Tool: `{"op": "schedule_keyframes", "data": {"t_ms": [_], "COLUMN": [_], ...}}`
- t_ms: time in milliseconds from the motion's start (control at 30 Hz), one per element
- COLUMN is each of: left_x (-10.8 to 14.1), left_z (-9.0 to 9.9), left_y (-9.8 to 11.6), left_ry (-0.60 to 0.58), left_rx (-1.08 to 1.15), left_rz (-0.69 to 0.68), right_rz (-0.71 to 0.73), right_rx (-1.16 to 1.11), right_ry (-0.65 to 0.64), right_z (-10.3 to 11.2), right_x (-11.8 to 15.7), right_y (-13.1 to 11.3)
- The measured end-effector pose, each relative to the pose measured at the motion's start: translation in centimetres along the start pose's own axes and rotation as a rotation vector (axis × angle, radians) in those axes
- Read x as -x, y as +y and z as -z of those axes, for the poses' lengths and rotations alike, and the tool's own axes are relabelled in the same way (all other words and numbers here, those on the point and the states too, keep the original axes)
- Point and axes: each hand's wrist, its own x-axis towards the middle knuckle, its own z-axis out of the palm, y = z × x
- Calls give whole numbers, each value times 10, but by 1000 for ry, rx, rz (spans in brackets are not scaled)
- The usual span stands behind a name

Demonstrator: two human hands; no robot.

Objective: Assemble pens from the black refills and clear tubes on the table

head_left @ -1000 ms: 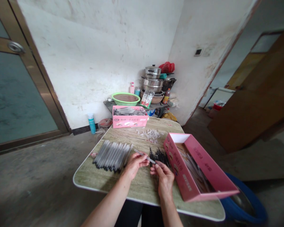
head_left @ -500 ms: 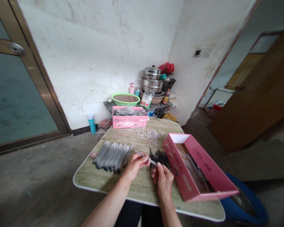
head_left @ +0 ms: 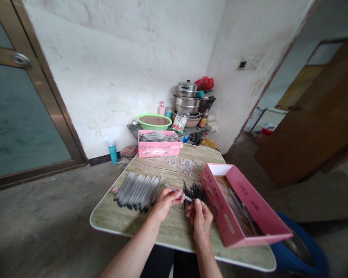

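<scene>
My left hand (head_left: pixel 168 202) pinches a slim, translucent pen barrel (head_left: pixel 178 192), which slants down to the right. At the barrel's lower end is my right hand (head_left: pixel 200 216), its thumb and fingers pressed together; whatever sits between them is too small to make out. Left of my hands lies a row of similar pen barrels (head_left: pixel 138 191) with black ends toward me. Partly behind my right hand is a pile of thin black pen parts (head_left: pixel 195 189). Farther back, small whitish pieces (head_left: pixel 183 166) lie scattered on the wood-patterned table (head_left: pixel 168 227).
A pink box (head_left: pixel 159 150) full of pens stands at the table's far edge. Close on my right is a larger open pink box (head_left: pixel 220 208) with slender pieces inside. Beyond the table are a green basin (head_left: pixel 153 122) and stacked pots (head_left: pixel 188 102); a blue tub (head_left: pixel 307 247) is at lower right.
My right hand has shifted very slightly right, away from the barrel's end, and its thumb has moved a little. My left hand and the barrel stay in place.
</scene>
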Motion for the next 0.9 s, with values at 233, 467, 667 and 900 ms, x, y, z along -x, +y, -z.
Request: {"op": "schedule_keyframes", "data": {"t_ms": [233, 467, 667, 900], "left_x": [-1, -2, -1, -2], "left_z": [2, 1, 1, 2], "left_y": [-3, -2, -2, -3], "left_ry": [-9, 9, -10, 2], "left_rx": [-8, 12, 6, 8], "left_rz": [6, 5, 4, 3], "right_rz": [24, 49, 36, 54], "right_rx": [25, -20, 25, 40], "right_ry": [-30, -8, -16, -33], "right_z": [1, 1, 1, 2], "right_x": [-2, -1, 0, -1], "right_y": [5, 4, 3, 7]}}
